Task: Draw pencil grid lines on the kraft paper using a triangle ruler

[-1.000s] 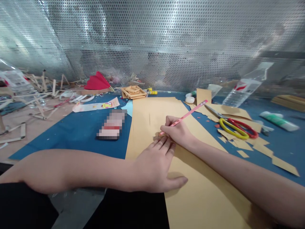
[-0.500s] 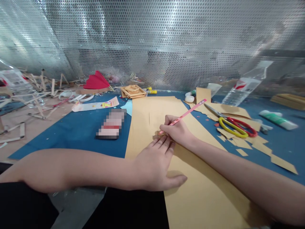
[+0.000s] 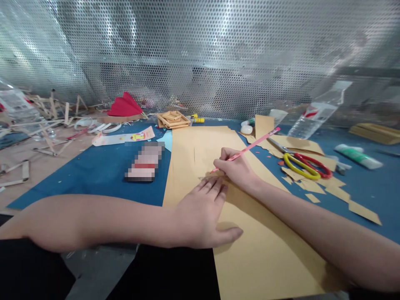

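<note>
My right hand is closed round a pink pencil, whose tip touches a long sheet of brown kraft paper lying on a blue mat. My left hand lies flat on the same sheet, fingers stretched out, pressing down a small wooden stick right at the pencil tip. Both forearms reach in from the near edge.
Yellow-and-red scissors and brown paper scraps lie to the right, with a plastic bottle and a glue stick. Further back are a stack of wooden sticks, a red paper fold and a perforated metal screen.
The pencil tip and my right hand have shifted slightly along the stick; the pencil leans a little more to the right. My left hand stays pressed flat.
</note>
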`<state>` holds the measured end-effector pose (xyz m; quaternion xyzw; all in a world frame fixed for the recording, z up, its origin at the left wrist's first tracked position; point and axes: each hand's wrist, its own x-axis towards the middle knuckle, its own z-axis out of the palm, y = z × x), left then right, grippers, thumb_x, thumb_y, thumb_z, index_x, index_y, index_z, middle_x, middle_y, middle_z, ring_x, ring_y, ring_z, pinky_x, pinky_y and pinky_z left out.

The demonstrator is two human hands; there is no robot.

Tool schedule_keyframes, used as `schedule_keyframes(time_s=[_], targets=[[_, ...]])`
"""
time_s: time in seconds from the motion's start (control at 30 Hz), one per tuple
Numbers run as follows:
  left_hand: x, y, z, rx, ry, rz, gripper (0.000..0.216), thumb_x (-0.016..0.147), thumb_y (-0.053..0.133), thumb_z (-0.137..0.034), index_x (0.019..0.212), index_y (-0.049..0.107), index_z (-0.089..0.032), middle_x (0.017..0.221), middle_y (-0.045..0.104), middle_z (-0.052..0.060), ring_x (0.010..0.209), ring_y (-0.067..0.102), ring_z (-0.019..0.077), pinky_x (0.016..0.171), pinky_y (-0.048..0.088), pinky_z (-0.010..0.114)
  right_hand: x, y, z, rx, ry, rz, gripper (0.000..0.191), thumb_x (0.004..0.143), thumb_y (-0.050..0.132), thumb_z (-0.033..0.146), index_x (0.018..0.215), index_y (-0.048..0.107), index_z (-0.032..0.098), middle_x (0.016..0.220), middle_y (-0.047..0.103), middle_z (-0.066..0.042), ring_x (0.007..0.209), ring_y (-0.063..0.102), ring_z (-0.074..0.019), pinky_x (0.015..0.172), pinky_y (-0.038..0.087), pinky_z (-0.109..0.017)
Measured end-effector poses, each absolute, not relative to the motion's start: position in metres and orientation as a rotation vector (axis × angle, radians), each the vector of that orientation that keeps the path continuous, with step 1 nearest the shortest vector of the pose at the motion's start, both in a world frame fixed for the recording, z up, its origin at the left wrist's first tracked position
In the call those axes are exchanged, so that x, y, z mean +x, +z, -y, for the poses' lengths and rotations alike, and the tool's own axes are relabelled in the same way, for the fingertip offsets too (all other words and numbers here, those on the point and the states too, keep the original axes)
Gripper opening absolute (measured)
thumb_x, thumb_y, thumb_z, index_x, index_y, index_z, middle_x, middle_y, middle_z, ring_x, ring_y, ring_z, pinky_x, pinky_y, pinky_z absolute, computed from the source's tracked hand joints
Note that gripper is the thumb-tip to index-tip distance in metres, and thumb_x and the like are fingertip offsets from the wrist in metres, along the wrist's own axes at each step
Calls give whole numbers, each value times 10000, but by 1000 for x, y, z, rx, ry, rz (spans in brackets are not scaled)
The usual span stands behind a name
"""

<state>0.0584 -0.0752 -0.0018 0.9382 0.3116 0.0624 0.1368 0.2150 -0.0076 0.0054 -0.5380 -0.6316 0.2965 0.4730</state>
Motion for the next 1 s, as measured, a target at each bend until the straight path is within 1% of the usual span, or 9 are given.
schedule_keyframes(time_s=[0.13, 0.3, 0.43, 0.57, 0.9, 1.0], targets=[[58, -2, 74, 2711, 167, -898, 910, 861, 315, -665, 1449, 139, 7, 1520, 32, 204, 1416, 0, 301, 1163, 27, 415, 215, 3, 9, -1334, 787, 1556, 218, 593, 535, 93, 528, 355, 197, 456, 330, 90, 446, 354, -67, 411, 275, -198], [58, 0, 75, 2713, 156, -889, 902, 864, 313, -662, 1454, 131, -5, 1523, 1, 172, 1412, -23, 303, 1166, 27, 416, 213, 1, 8, -1329, 832, 1551, 213, 596, 535, 112, 533, 352, 201, 450, 337, 93, 417, 369, -65, 392, 262, -197], [58, 0, 75, 2713, 156, -894, 900, 865, 313, -664, 1455, 133, -8, 1523, 9, 165, 1414, -17, 297, 1166, 27, 418, 213, 0, 7, -1321, 831, 1549, 212, 586, 545, 117, 528, 359, 200, 446, 335, 92, 424, 376, -68, 393, 260, -196], [58, 0, 74, 2714, 155, -899, 904, 866, 318, -660, 1449, 143, 8, 1517, 28, 190, 1415, -5, 298, 1165, 24, 414, 213, 1, 7, -1319, 820, 1548, 222, 576, 547, 106, 517, 353, 196, 445, 331, 92, 437, 380, -67, 400, 259, -189], [58, 1, 75, 2717, 151, -907, 899, 867, 320, -655, 1448, 146, 8, 1517, 38, 194, 1415, 1, 297, 1164, 22, 407, 213, 2, 9, -1335, 833, 1547, 216, 590, 550, 118, 525, 361, 199, 446, 335, 91, 431, 381, -69, 406, 272, -196], [58, 0, 74, 2723, 160, -900, 894, 867, 326, -653, 1441, 179, 17, 1513, 77, 209, 1416, 37, 302, 1165, 27, 401, 215, 4, 9, -1346, 795, 1535, 224, 594, 552, 124, 524, 353, 200, 461, 335, 85, 452, 363, -73, 416, 274, -202]])
